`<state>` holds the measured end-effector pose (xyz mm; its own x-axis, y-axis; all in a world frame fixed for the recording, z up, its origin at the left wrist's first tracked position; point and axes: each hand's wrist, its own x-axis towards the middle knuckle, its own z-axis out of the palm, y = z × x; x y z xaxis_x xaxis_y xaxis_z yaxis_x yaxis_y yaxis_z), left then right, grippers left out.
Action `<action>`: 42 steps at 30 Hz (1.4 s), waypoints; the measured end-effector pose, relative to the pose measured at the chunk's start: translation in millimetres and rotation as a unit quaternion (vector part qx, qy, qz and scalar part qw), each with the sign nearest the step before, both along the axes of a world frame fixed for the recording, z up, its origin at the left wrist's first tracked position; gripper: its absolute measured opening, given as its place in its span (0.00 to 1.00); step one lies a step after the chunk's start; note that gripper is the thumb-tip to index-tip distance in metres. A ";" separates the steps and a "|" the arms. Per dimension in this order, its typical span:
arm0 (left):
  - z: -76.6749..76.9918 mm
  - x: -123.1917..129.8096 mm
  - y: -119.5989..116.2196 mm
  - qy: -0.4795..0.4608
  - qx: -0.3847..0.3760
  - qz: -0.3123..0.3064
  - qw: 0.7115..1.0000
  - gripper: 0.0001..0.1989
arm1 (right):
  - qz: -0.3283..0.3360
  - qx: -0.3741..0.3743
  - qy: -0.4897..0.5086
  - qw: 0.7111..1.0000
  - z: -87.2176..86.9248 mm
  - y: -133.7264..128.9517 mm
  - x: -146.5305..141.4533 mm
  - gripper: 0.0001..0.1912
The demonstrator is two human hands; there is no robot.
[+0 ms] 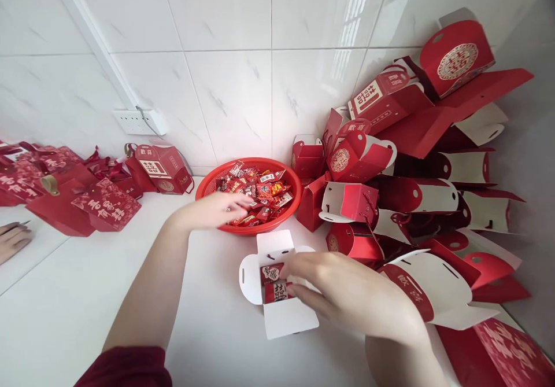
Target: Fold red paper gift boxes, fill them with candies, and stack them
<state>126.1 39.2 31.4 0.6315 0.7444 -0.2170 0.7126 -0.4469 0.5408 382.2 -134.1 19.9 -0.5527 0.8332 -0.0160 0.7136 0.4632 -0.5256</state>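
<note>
Reaching apart, the left hand (219,209) crossed the red basket's (273,226) near rim; the right hand (342,286) dipped into the white box (277,251).
Left fingers stretched loosely above wrapped sweets (271,190); the right's grip couldn't be told. White table (208,306) opened leftward of the flaps (252,286); red boxes (358,158) crowded rightward.

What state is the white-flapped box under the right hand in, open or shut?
Open. The box has its white flaps spread outward, and red packets show inside.
</note>
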 end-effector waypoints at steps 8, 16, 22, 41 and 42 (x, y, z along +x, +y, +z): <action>-20.2 19.5 100.7 0.065 0.114 0.117 0.984 0.15 | 0.135 -0.090 -0.016 0.987 -3.8 -6.4 14.5 0.15; -49.4 21.1 108.7 0.158 0.143 0.107 0.971 0.30 | 0.032 -0.074 -0.054 0.995 -1.0 -4.1 20.0 0.09; -51.6 -6.0 129.6 0.167 0.130 0.129 0.969 0.52 | 0.019 -0.056 -0.020 0.998 -0.5 1.7 22.5 0.11; -73.3 8.4 110.5 0.120 0.288 0.222 0.924 0.18 | -0.026 -0.046 0.015 0.999 1.0 -1.8 43.7 0.14; -74.3 10.7 107.7 0.106 0.296 0.219 0.923 0.16 | -0.026 -0.045 0.021 0.998 1.3 -1.3 46.5 0.14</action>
